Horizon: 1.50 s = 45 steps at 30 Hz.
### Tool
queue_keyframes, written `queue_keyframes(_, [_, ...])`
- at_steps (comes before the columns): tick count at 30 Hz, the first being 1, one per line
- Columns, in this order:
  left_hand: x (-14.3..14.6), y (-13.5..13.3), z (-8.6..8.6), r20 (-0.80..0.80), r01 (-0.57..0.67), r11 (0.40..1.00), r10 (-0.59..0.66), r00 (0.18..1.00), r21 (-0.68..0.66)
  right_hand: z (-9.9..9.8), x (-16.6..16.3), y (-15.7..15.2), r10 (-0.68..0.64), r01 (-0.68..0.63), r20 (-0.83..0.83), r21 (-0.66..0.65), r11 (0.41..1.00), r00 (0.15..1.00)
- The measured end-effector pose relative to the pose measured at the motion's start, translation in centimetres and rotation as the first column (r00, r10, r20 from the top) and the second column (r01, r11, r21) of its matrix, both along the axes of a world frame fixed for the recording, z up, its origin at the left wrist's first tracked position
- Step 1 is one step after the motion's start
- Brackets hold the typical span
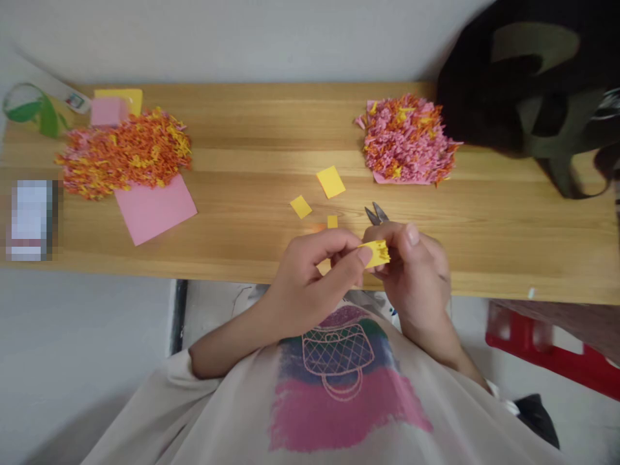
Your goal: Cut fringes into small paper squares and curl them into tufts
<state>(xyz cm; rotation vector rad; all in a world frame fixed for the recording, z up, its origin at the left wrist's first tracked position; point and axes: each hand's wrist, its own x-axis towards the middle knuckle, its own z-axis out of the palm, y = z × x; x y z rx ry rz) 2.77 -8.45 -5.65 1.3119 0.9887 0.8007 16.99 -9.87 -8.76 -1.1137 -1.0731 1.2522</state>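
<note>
Between the thumb and fingers of my left hand (314,278) is a small yellow paper strip (375,254), its right end cut into a curled fringe. My right hand (419,271) is curled close against that fringed end, fingers bent and thumb raised. What its fingers hold, if anything, is hidden. Just beyond the right hand, the two dark blades of a pair of scissors (376,213) point away from me, and their handles are out of sight. Small yellow paper squares (330,182) lie on the table ahead of my left hand.
On the wooden table (271,129), a heap of orange and yellow paper curls (130,152) overlaps a pink sheet (157,206) at left. A pinker heap (409,139) lies at right, beside a black bag (523,77). A blurred box-like item (31,219) is far left.
</note>
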Motion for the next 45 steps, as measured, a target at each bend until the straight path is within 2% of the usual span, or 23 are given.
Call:
queue_keyframes(2, [0.0,0.0,-0.1,-0.003,-0.003,1.000,0.003,1.000,-0.001,0.0,0.0,0.0,-0.010,0.010,0.020,-0.013,1.000,1.000])
queue_keyframes(9, [0.1,0.0,0.0,-0.002,-0.004,1.000,0.004,1.000,0.006,1.1,-0.3,0.0,-0.008,-0.002,0.154,0.065,0.998,0.988])
queue_keyframes(14, [0.1,0.0,0.0,0.008,-0.010,1.000,0.010,1.000,0.024,1.3,-0.4,0.1,-0.020,0.013,0.190,0.041,0.999,0.981])
queue_keyframes(18, [0.1,0.1,-0.1,0.011,-0.014,1.000,0.014,1.000,0.018,0.6,-0.2,0.1,0.008,-0.011,0.079,0.034,0.999,0.997])
queue_keyframes(22, [0.1,0.2,-0.2,0.016,-0.085,0.996,0.085,0.996,0.019,0.2,-0.1,-0.1,0.028,-0.029,-0.053,-0.012,1.000,0.998])
queue_keyframes(25, [0.1,0.3,-0.3,0.003,-0.145,0.988,0.145,0.989,0.056,0.6,-0.3,-0.2,0.010,-0.010,-0.021,-0.035,0.999,1.000])
queue_keyframes(32, [-0.4,0.4,-0.4,-0.059,-0.187,0.975,0.196,0.979,0.123,1.1,0.1,0.1,0.008,-0.007,0.035,-0.039,0.999,0.999])
queue_keyframes(37, [-1.0,0.6,-0.6,-0.013,-0.177,0.982,0.178,0.984,0.069,1.2,0.6,0.6,0.037,-0.035,0.038,-0.043,0.998,0.999])
queue_keyframes(40, [-0.9,0.7,-0.9,0.033,-0.177,0.984,0.176,0.984,0.035,1.1,0.2,0.7,-0.027,0.028,0.035,-0.028,0.999,0.999])
queue_keyframes(42, [-0.8,0.6,-1.2,-0.001,-0.229,0.970,0.230,0.973,0.086,1.0,-0.2,0.5,-0.132,0.133,0.081,-0.001,0.991,0.988])
queue_keyframes(45, [-0.5,0.6,-1.5,-0.107,-0.295,0.885,0.354,0.929,0.360,0.9,-0.9,0.1,-0.215,0.203,0.178,0.085,0.976,0.960])
